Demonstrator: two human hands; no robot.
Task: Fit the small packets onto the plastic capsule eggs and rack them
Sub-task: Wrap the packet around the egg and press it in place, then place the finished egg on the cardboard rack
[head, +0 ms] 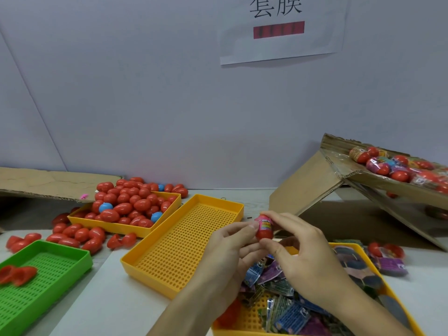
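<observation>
While my left hand (231, 241) and right hand (294, 251) both pinch the sleeved red egg (264, 227), it sits above the bench's near-right packet tray (385, 282), beside the bare yellow tray (184, 243).

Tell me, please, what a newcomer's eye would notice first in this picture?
First, the two hands, left hand and right hand, pinching a red capsule egg with a pink packet on its top, at centre. Next, the heap of red eggs overflowing a yellow tray at the left, and the empty perforated yellow tray in the middle.

Bare yellow tray (145, 257) between heaped trays
</observation>
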